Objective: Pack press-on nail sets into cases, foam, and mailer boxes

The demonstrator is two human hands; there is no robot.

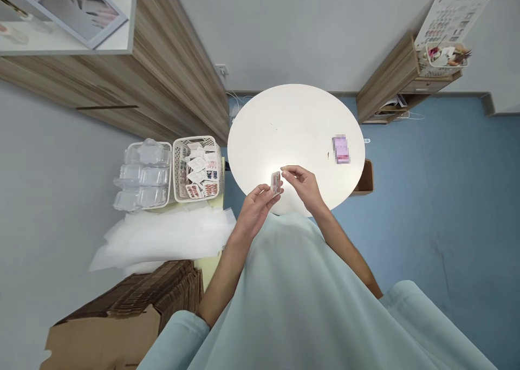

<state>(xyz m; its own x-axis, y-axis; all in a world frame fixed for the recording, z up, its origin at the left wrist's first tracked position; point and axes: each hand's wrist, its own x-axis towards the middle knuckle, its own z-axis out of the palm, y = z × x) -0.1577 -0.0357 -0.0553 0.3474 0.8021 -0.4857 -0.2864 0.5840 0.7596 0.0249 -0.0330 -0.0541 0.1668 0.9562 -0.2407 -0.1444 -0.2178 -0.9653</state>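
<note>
We hold a small clear pack (275, 183) in the fingers of our left hand (255, 210), over the near part of the white table (292, 121). Our right hand (305, 187) has its fingers narrow just beside it, and we cannot tell whether they grip anything; a blurred purple item (340, 149) lies farther right.

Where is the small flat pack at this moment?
In the head view, the small flat pack is in the left hand, over the near part of the white table, left of the right hand.
</note>
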